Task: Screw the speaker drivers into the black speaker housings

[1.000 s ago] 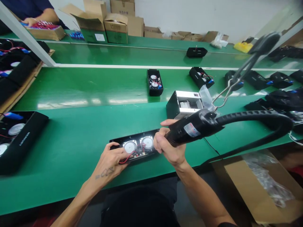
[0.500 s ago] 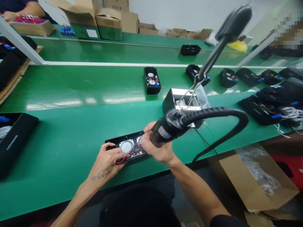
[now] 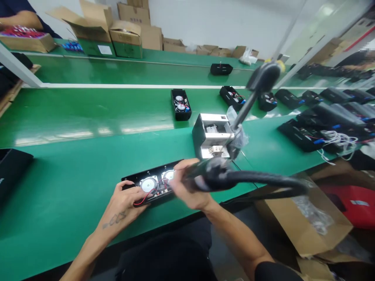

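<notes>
Speaker box (image 3: 158, 180), black, one, open side up, lying slantwise on the green table (image 3: 88, 168) directly before the person. Fitted with two round white speakers (image 3: 148, 184) and loose red wire (image 3: 145, 198) at the near left corner. Handling, by judgement: fairly light, stiff-walled, perhaps a little slippery on the smooth top; speakers and thin wire the fragile parts; best taken by the end walls and rim, clear of both. Left hand (image 3: 124, 202): fingers curled over the box's left end, grasping it, some reaching inside beside the left speaker. Right hand (image 3: 190, 192): fingers clenched around a black power screwdriver (image 3: 205, 173), blurred, over the box's right end; its tip is hidden, so contact cannot be told. Likely heavier than the box, its thick cable (image 3: 263, 177) trailing right. Small machine (image 3: 218, 136), white and black, stands just beyond. Differences from a second ago: the view is turned further right, the large black case (image 3: 13, 168) at the left edge now mostly cut off; the screwdriver lies more level; the machine's lower front shows; the left hand's hold on the box is unchanged.
</notes>
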The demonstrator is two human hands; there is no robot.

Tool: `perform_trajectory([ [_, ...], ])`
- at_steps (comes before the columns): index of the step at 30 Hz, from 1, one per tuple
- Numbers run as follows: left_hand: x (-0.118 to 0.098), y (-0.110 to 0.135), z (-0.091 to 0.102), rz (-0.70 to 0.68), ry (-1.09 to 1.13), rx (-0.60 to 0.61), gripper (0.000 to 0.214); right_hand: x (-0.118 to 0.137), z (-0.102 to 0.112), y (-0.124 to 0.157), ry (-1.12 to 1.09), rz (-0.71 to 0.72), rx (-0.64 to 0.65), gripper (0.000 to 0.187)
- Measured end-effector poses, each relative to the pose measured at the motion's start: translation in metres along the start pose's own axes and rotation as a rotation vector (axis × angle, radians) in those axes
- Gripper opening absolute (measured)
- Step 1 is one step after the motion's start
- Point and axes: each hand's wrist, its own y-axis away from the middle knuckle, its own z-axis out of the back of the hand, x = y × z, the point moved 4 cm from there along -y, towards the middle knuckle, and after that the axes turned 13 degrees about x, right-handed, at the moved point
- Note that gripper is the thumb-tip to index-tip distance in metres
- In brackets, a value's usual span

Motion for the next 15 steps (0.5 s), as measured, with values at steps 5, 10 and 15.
perform_trajectory([
  [5,-0.01,-0.008,-0.004,0.004,-0.02,-0.039,0.01,0.006,0.097,-0.014,-0.034,0.255,-0.622,0.032],
  [10,-0.024,-0.024,-0.017,0.001,-0.005,-0.099,0.022,-0.024,0.143,-0.033,0.027,0.253,-0.685,0.026],
  [15,-0.027,-0.028,-0.019,0.009,0.049,-0.142,0.027,-0.019,0.118,-0.029,-0.098,0.102,-0.433,0.031],
])
